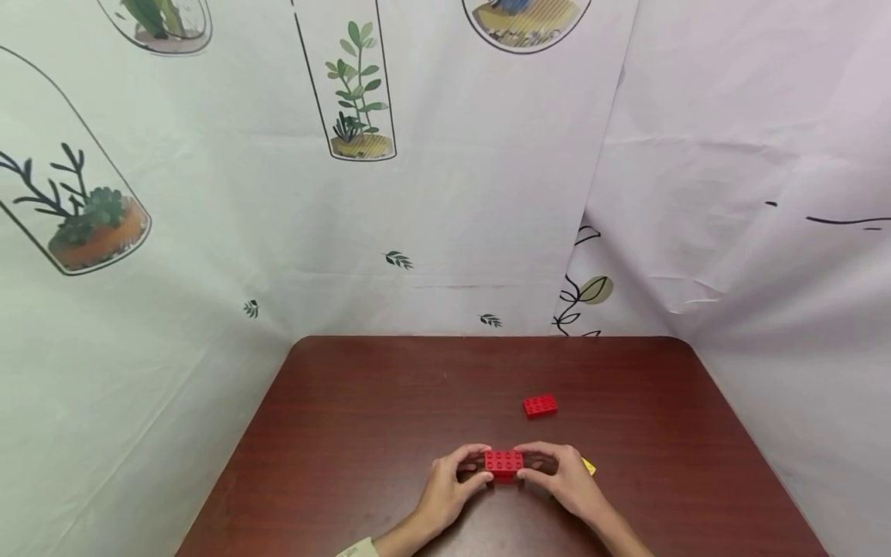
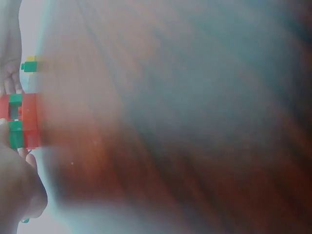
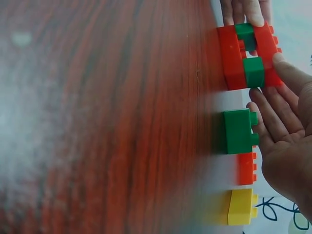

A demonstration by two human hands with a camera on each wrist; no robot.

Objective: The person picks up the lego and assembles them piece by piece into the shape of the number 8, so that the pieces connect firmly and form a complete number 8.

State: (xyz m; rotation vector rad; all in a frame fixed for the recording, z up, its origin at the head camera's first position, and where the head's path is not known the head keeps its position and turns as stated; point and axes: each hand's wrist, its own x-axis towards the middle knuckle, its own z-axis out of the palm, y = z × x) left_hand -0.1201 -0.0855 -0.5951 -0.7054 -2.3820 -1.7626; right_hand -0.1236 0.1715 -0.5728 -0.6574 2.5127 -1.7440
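One small block stack (image 1: 504,462) is pinched at its two ends, by the left hand (image 1: 445,489) and the right hand (image 1: 567,481), thumbs on the near side. It's smooth moulded plastic: a studded red brick (image 3: 267,51) on top, a lower red brick (image 3: 232,63) beneath, and two green blocks (image 3: 253,72) between, with a gap you can see through. The table (image 1: 383,418) is dark reddish-brown, grained and a little shiny; the white cloth (image 1: 452,201) behind it is creased and printed with plants in jars.

Whether the stack touches the wood, I can't tell. The right hand hides most of a yellow block (image 1: 589,466) from above, and a chunky green block (image 3: 237,130) beside that hand shows clearly only at wrist level. Much of the left wrist view is blurred.

A loose red brick (image 1: 540,406) lies beyond the hands, short of the round-cornered far edge. Wood stretches wide to either side; the near edge is cut off.
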